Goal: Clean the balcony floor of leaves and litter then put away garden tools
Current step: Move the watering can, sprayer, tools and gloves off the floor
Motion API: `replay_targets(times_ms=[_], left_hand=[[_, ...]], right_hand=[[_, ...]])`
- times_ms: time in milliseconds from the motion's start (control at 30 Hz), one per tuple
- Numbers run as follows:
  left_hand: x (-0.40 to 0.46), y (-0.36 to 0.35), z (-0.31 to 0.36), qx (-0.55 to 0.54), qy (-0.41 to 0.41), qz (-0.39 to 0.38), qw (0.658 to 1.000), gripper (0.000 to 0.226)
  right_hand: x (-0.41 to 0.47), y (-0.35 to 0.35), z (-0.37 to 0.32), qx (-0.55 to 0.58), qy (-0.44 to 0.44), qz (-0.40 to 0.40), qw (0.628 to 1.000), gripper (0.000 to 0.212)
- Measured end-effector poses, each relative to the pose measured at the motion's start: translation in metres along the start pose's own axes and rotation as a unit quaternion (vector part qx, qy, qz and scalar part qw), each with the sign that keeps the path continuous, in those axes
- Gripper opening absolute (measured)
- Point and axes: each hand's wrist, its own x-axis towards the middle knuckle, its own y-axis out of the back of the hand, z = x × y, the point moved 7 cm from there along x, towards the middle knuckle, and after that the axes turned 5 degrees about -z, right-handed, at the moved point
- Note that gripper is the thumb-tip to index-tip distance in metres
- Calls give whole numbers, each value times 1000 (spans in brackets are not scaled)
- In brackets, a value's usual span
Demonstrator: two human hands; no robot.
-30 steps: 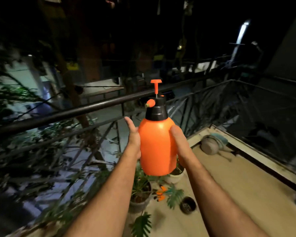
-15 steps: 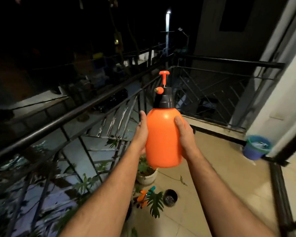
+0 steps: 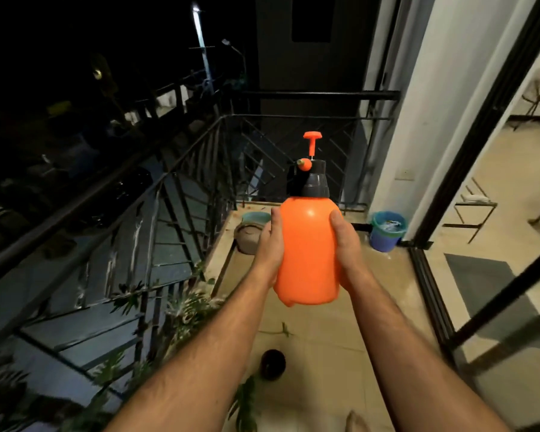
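You held the orange sprayer [image 3: 307, 254] upright above the balcony floor [image 3: 325, 338], left hand [image 3: 270, 244] and right hand [image 3: 345, 247] clasping its sides.

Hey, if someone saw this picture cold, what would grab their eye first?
The bright orange sprayer, held upright at centre frame between the left hand and right hand, high above the balcony floor. Next, the blue bucket against the white wall to the right, and the dark railing running along the left against the night.

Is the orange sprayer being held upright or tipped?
Upright: the orange sprayer has its pump handle on top, base down.
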Motion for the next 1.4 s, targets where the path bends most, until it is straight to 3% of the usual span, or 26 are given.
replay_targets(times_ms=[133, 267, 400, 567, 733, 967, 1233, 1400], left_hand=[[56, -45, -5, 3, -2, -13, 1000, 107], [113, -103, -12, -10, 5, -8, 1000, 110], [167, -160, -13, -20, 9, 1, 1000, 108], [231, -192, -11, -1, 1, 38, 999, 102], [293, -202, -11, -8, 2, 22, 1000, 103], [405, -189, -7, -10, -3, 56, 998, 101], [521, -176, 27, -4, -2, 64, 998, 92], [575, -151, 31, -13, 5, 102, 995, 100]], right_hand=[[48, 50, 1, 0, -9, 22, 1000, 53], [110, 112, -4, -25, -15, 21, 999, 71], [170, 168, -13, -38, -20, -5, 999, 70], [240, 211, 3, -36, -50, -12, 998, 92], [298, 217, 15, -12, -59, -37, 997, 85], [410, 212, 32, -26, -66, -44, 997, 96], [538, 202, 35, -57, -95, -34, 993, 96], [602, 180, 41, -67, -86, -62, 992, 89]])
